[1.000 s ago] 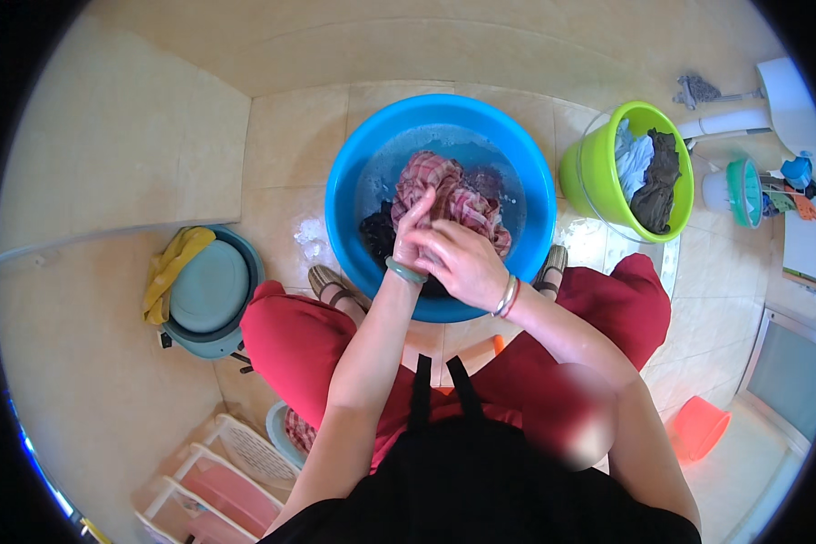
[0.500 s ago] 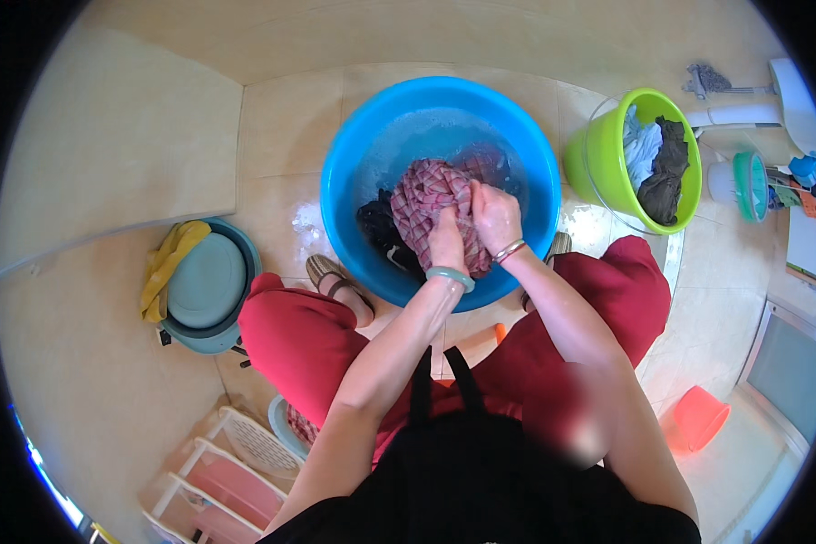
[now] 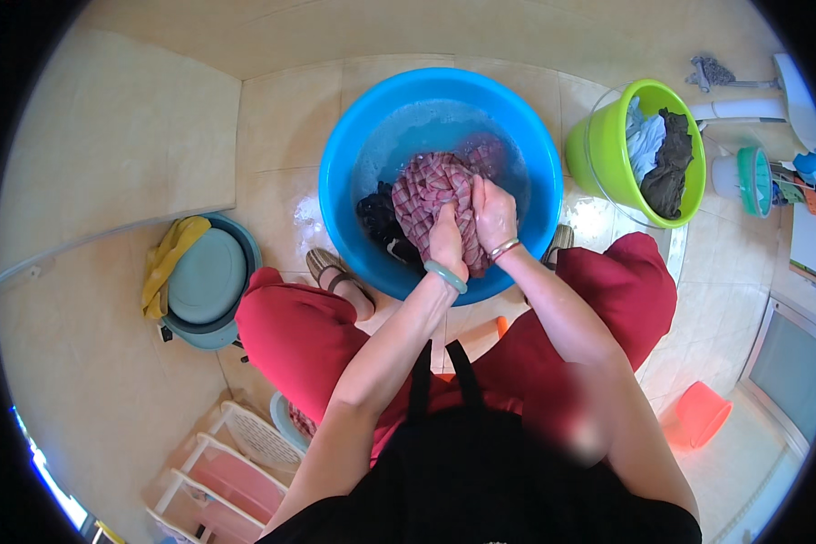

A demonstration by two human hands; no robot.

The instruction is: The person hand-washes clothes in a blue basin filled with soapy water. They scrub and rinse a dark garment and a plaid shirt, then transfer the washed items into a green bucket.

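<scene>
Fingers of the left hand [image 3: 445,243] and right hand [image 3: 495,218] hold the bunched-up pink checked cloth [image 3: 426,192] in the blue tub [image 3: 335,186] of soapy water [image 3: 397,145]; soaked, it is likely soft, heavy and slippery, so thick folds grip best.

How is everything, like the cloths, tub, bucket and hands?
Checked cloth: wet, bunched up
Left hand: holding the checked cloth
Right hand: holding it too
Blue tub: holding sudsy water
Dark cloth: crumpled, in the tub
Green bucket: holding crumpled clothes
Yellow cloth: draped over a basin
</scene>
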